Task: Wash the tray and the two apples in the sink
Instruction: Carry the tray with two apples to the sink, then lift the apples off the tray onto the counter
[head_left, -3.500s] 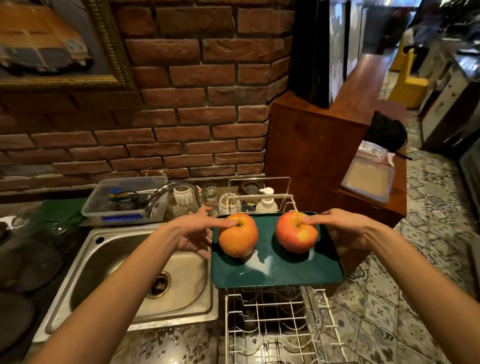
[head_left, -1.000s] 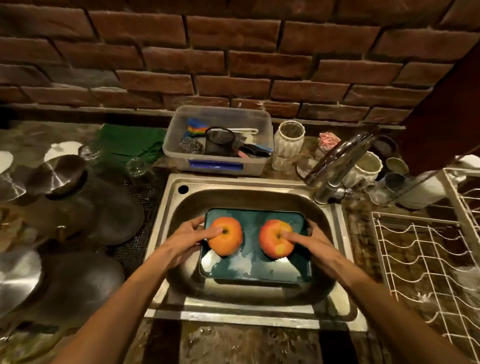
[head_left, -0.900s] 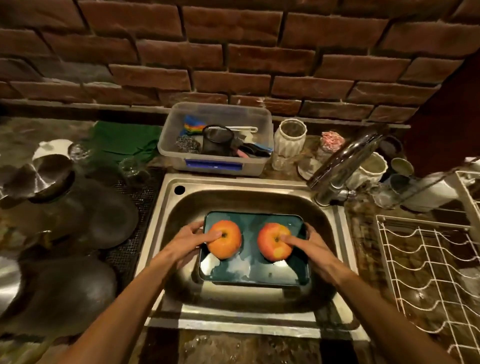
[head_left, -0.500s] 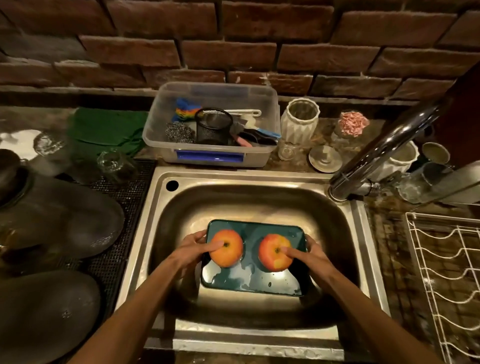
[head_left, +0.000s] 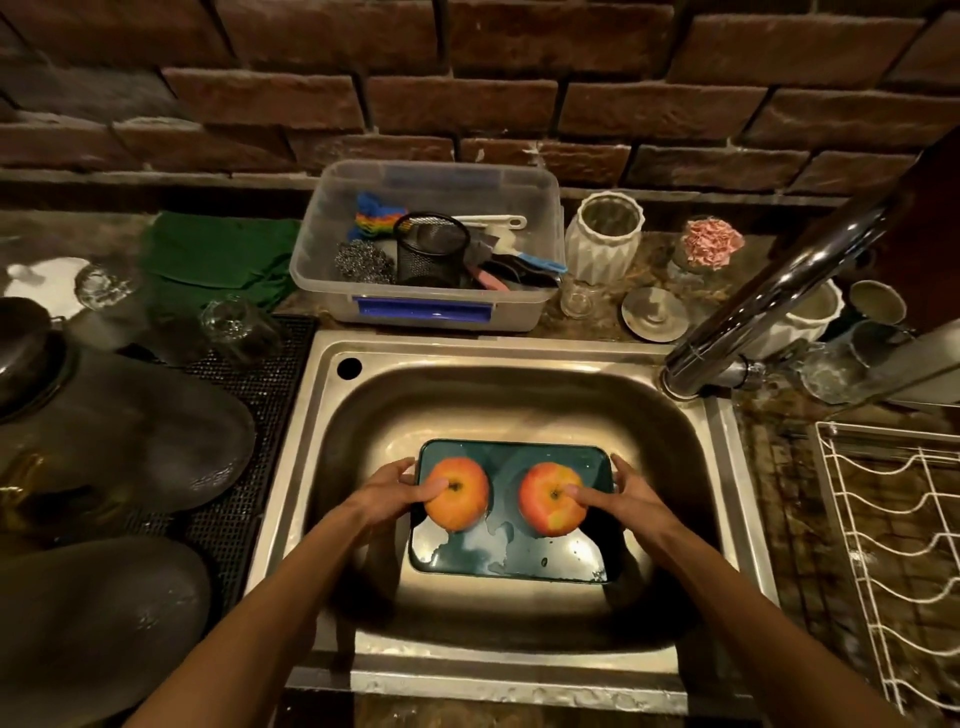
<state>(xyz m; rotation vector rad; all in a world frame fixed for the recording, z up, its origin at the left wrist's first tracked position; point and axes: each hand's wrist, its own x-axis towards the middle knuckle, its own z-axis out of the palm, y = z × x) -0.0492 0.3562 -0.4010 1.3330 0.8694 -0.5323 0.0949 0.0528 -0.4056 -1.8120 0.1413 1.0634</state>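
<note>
While tray (head_left: 511, 561) sits in sink (head_left: 498, 395) | both hands clamp tray, thumbs on apples | tap (head_left: 779, 291) right, clear

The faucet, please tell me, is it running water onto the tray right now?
No, the faucet stands off to the right of the tray, and no stream shows.

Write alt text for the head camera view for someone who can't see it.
Two bare hands, left hand and right hand, hold a green tray with two apples low inside a steel sink, thumbs pressing the fruit. The faucet stands at the right.
</note>
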